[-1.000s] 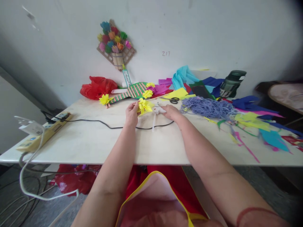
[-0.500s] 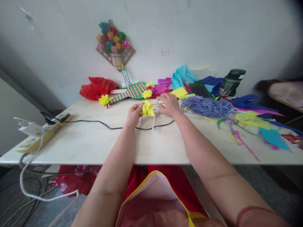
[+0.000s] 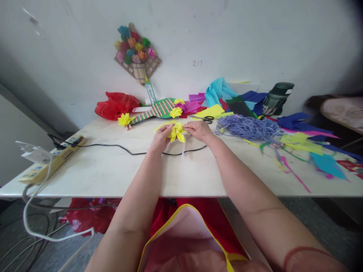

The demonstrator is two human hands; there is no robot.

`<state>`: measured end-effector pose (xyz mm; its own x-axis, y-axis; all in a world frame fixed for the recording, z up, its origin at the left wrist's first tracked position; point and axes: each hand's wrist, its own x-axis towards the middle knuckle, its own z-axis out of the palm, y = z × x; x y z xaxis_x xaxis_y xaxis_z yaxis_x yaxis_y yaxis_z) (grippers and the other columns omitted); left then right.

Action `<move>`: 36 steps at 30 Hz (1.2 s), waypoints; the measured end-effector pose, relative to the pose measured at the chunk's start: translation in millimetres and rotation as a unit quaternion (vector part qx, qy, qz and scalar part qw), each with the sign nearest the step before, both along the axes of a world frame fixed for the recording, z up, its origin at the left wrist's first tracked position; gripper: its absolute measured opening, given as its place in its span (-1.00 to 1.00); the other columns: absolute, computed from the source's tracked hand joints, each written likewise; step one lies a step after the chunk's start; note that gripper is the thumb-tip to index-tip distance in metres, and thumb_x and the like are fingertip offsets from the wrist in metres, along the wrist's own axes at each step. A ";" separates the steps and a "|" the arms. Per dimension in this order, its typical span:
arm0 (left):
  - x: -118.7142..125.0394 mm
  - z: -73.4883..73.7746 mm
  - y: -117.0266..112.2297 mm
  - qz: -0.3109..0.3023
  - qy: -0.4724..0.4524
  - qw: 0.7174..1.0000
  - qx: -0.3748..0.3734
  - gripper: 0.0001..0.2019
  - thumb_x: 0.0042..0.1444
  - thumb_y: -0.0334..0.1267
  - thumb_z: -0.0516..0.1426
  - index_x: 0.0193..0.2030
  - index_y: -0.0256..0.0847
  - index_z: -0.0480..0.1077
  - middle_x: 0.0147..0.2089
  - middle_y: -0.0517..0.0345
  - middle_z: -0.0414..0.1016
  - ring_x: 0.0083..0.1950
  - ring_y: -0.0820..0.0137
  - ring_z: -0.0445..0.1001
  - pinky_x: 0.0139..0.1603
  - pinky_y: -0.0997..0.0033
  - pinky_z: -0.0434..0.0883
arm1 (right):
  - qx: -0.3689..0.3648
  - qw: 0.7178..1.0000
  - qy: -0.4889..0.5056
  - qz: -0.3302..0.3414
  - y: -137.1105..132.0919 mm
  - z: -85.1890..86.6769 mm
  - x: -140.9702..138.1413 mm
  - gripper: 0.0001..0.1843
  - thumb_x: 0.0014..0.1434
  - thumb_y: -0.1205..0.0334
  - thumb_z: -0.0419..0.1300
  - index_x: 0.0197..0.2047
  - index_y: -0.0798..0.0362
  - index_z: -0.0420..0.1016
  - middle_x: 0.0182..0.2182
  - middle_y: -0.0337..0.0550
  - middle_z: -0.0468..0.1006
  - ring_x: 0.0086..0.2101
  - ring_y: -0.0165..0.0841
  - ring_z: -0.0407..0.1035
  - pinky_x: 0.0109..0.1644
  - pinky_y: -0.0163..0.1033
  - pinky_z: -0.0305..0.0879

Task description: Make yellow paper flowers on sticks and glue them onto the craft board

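Nearest: red apron with yellow edging, worn by the person. Beyond it, the white tabletop; black cable snaking across it, left to centre.

Yellow paper flower between the two hands at the table's middle, on the far side of the cable. Left hand grasps its left side, thumb and fingers closed on the base. Right hand pinches a petal at its right edge, fingertips together.

Flower's orientation: lower petals splay toward the near edge, one slightly left, one to the right. No clear long axis in the bloom, about as broad as deep; stem hidden, so its line cannot be told. A pale narrow stick shows just below, running roughly near to far.

Far left, a yellowish power strip, slanting. Right, a heap of purple string. Just beyond the right hand, dark-handled scissors, lying crosswise. Behind the flower, a green cut-out with pink strips, wide end right, narrow end left.

On the wall, a lattice ornament bearing many-coloured paper blooms.
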<state>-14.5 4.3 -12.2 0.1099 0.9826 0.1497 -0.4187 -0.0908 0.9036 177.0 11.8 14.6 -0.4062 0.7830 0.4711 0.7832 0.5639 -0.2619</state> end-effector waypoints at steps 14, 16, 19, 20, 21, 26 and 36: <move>-1.7 0.3 -0.9 -0.022 0.015 1.000 -0.009 -0.57 -0.35 -0.39 0.33 -0.22 -0.26 0.44 -0.35 0.12 0.56 -0.35 0.30 0.55 -0.31 0.26 0.51 | 0.000 1.000 0.012 0.010 1.6 -0.5 4.8 -0.69 0.26 0.19 0.10 -0.01 -0.07 0.60 -0.05 -0.20 0.62 -0.07 -0.33 0.48 -0.01 -0.29 0.30; -1.7 0.5 -0.8 -0.018 0.014 1.000 -0.010 -0.58 -0.35 -0.38 0.33 -0.23 -0.26 0.44 -0.35 0.12 0.56 -0.36 0.31 0.54 -0.32 0.28 0.50 | 0.001 1.000 0.017 0.015 2.0 -0.3 5.9 -0.69 0.26 0.18 0.10 -0.01 -0.06 0.60 -0.06 -0.20 0.63 -0.07 -0.32 0.48 -0.02 -0.29 0.31; -2.1 0.7 -0.8 -0.017 0.015 1.000 -0.006 -0.59 -0.33 -0.38 0.32 -0.23 -0.26 0.44 -0.35 0.13 0.55 -0.36 0.33 0.54 -0.33 0.29 0.50 | 0.001 1.000 0.019 0.022 2.6 -0.1 7.2 -0.69 0.25 0.18 0.11 -0.02 -0.08 0.60 -0.07 -0.21 0.63 -0.07 -0.32 0.48 -0.02 -0.29 0.32; -2.3 0.8 -0.8 -0.018 0.014 1.000 -0.003 -0.59 -0.33 -0.38 0.32 -0.22 -0.26 0.44 -0.35 0.13 0.55 -0.37 0.34 0.53 -0.33 0.30 0.49 | 0.003 1.000 0.020 0.022 2.6 0.1 7.6 -0.69 0.25 0.17 0.11 -0.02 -0.09 0.60 -0.08 -0.22 0.63 -0.07 -0.32 0.48 -0.02 -0.29 0.32; -2.4 0.8 -0.7 -0.019 0.013 1.000 -0.001 -0.60 -0.32 -0.38 0.32 -0.22 -0.26 0.44 -0.35 0.13 0.55 -0.37 0.34 0.53 -0.34 0.31 0.49 | 0.004 1.000 0.022 0.021 2.5 0.4 7.9 -0.70 0.24 0.17 0.12 -0.03 -0.08 0.60 -0.08 -0.21 0.64 -0.08 -0.32 0.49 -0.02 -0.29 0.32; -3.2 0.8 -0.1 -0.015 0.008 1.000 0.004 -0.60 -0.32 -0.38 0.32 -0.23 -0.26 0.44 -0.35 0.12 0.55 -0.37 0.33 0.53 -0.33 0.30 0.48 | -0.001 0.999 0.035 0.001 1.0 2.8 10.7 -0.72 0.22 0.18 0.14 -0.06 -0.04 0.62 -0.11 -0.16 0.65 -0.11 -0.31 0.51 -0.03 -0.27 0.35; -3.9 2.8 -2.1 0.007 0.007 1.000 0.018 -0.59 -0.34 -0.36 0.32 -0.24 -0.25 0.43 -0.45 0.20 0.51 -0.46 0.41 0.48 -0.41 0.38 0.45 | -0.012 0.997 0.079 -0.006 4.1 4.2 23.6 -0.76 0.15 0.21 0.22 -0.13 -0.04 0.65 -0.18 -0.17 0.67 -0.13 -0.29 0.53 -0.04 -0.23 0.39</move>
<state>-18.4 2.2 -9.5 0.0979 0.9781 0.1835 -0.4051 -0.1293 0.9051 200.6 16.0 18.8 -0.3192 0.7985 0.5105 0.7370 0.5478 -0.3959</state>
